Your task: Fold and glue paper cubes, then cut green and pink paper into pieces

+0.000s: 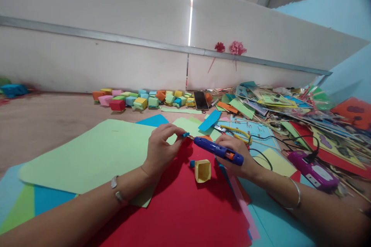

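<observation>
Between the thumb and fingers of my left hand (164, 144) is a small blue paper piece (186, 134). My right hand (236, 150) is wrapped round a dark blue glue gun (217, 149). The gun's nozzle points left and meets, or nearly meets, the blue piece. Below the gun, a small yellow paper box (203, 171) with a blue bit at its left side lies on the red sheet (185, 212), its open side facing me. A large light green sheet (95, 158) lies under and left of my left hand.
Small coloured paper boxes (140, 103) line the back beside a phone (201, 100). Yellow-handled pliers (234, 131) lie behind my right hand. A purple power strip (313, 170) with black cables and a heap of paper and sticks (275, 100) fill the right side.
</observation>
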Tool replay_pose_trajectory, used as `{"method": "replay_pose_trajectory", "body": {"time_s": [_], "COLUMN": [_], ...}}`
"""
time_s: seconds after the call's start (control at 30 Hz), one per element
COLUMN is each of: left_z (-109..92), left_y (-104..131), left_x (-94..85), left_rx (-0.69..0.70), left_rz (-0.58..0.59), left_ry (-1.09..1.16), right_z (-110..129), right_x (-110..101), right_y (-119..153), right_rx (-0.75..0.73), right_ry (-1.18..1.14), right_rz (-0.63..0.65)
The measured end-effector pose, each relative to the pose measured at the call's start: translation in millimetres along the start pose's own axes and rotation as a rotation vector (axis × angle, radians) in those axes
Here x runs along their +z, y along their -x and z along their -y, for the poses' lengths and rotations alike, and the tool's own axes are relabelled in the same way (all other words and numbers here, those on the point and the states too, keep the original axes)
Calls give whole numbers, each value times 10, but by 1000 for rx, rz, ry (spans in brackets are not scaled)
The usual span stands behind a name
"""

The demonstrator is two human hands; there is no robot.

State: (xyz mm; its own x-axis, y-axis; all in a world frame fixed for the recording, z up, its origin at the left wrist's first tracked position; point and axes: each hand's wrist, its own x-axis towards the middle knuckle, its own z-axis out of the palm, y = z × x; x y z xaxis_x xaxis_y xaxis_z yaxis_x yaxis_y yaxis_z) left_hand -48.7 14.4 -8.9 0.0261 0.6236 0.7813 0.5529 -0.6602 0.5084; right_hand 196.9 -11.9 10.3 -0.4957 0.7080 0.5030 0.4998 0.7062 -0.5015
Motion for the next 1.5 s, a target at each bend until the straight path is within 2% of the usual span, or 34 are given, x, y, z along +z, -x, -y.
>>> {"method": "replay_pose_trajectory", "body": {"time_s": [0.77,1.3,1.5], "left_z": [-31,-71,-61], "left_y": [-5,-9,-13], "left_x": [-33,-36,-38], "left_rx": [-6,-55,-60], "left_rz": [61,52,67], "left_ry": [0,16,13], "right_z": [5,0,27], "right_x": [26,1,17], "right_y": [11,-3,1], "right_rx": [26,50,4], "right_ry": [34,71,110], "right_rz": [4,1,14]}}
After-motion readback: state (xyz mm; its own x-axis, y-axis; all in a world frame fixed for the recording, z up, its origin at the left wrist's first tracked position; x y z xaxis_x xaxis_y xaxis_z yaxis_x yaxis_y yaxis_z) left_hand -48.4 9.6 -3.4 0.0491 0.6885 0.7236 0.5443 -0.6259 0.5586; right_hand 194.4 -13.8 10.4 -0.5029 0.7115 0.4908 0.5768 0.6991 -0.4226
